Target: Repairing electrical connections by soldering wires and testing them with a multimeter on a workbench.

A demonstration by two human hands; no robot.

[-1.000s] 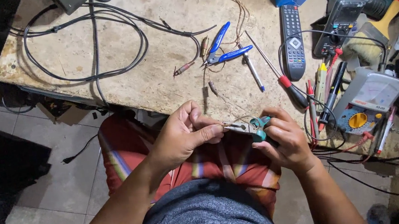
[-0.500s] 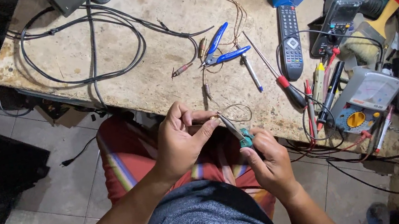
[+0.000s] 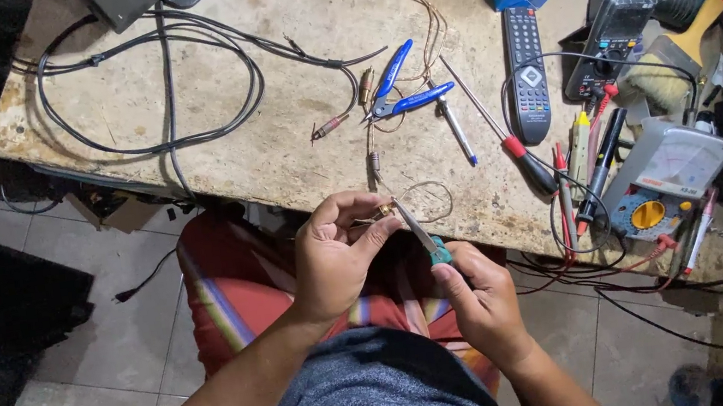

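Green-handled pliers (image 3: 427, 243) sit gripped in the right hand (image 3: 476, 295), tips meeting a small brass part (image 3: 384, 212) pinched by the left hand (image 3: 336, 253), just off the workbench's (image 3: 178, 78) near edge.

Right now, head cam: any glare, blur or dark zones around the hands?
Head view: workbench evenly lit, no harsh glare; left hand and right hand fairly sharp; small tool between them slightly soft; floor at left and right edge fall into dark shadow.
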